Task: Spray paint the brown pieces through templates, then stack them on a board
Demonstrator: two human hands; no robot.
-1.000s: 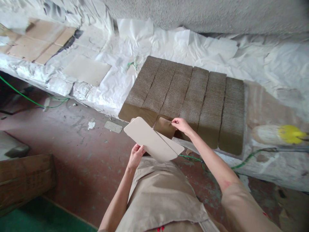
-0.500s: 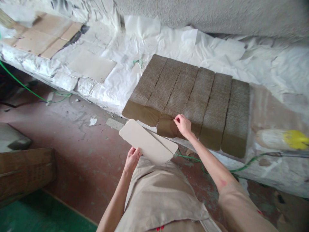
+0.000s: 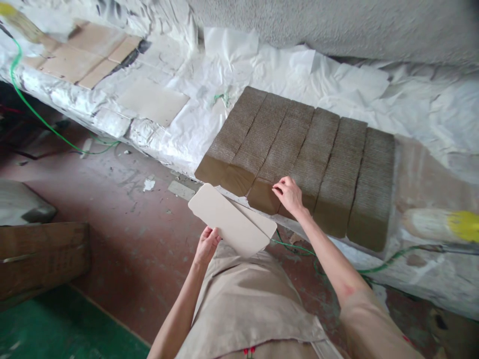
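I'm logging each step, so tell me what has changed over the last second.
The pale cards in the left hand have moved left relative to the brown strips. The smooth brown end at the right hand, seemingly lifted earlier, now lies about level with its neighbours. The left hand's hold and the strips' layout are unchanged.

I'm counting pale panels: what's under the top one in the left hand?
Under the top panel in the left hand, a second pale panel juts out at the right. The rest is covered, so I can't tell whether more lie beneath.
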